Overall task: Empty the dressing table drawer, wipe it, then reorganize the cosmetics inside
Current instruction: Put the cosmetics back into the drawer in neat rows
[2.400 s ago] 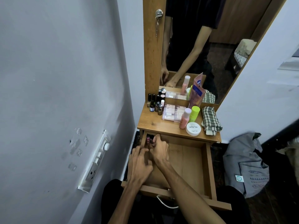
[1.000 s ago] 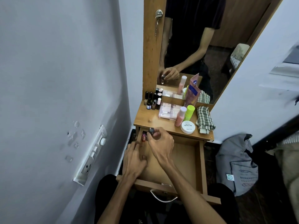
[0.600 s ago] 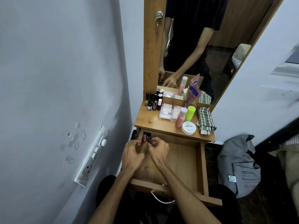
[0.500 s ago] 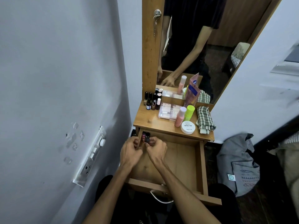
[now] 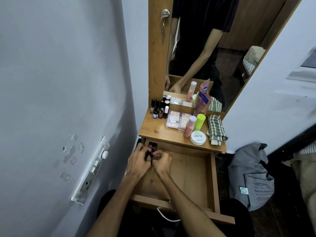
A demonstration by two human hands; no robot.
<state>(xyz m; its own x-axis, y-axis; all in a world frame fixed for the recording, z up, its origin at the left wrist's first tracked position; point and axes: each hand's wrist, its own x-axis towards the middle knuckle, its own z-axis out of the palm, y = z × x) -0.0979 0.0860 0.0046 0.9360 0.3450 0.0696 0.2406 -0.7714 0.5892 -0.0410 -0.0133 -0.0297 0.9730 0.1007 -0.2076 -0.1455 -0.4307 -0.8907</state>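
**Both hands at the drawer's far left corner**

From the head camera, we saw our left hand [image 5: 138,162] and right hand [image 5: 161,160] meeting at the far left corner of the open drawer [image 5: 212,182]. The fingers [image 5: 158,155] of both hands were curled close together around small dark bottles [image 5: 152,147], one with a purplish cap, standing upright in that corner. We could not tell exactly which hand gripped which bottle, since the fingers overlapped them.

The rest of the drawer floor lay bare wood, its metal handle [image 5: 166,218] showing at the near edge.

On the bench [image 5: 153,129] above, a cluster of dark little bottles [image 5: 159,108] stood at the back left. Clear flat cases [image 5: 177,120] lay beside them. A pink bottle [image 5: 189,126] and a lime-green bottle [image 5: 199,122] stood just behind a white round tub [image 5: 198,138]. A purple tube [image 5: 203,100] leaned against the mirror [image 5: 213,48], and a folded checked cloth [image 5: 216,129] lay at the right.

A grey wall with a switchboard [image 5: 92,170] stood at the left; a grey bag [image 5: 251,177] sat on the floor at the right.
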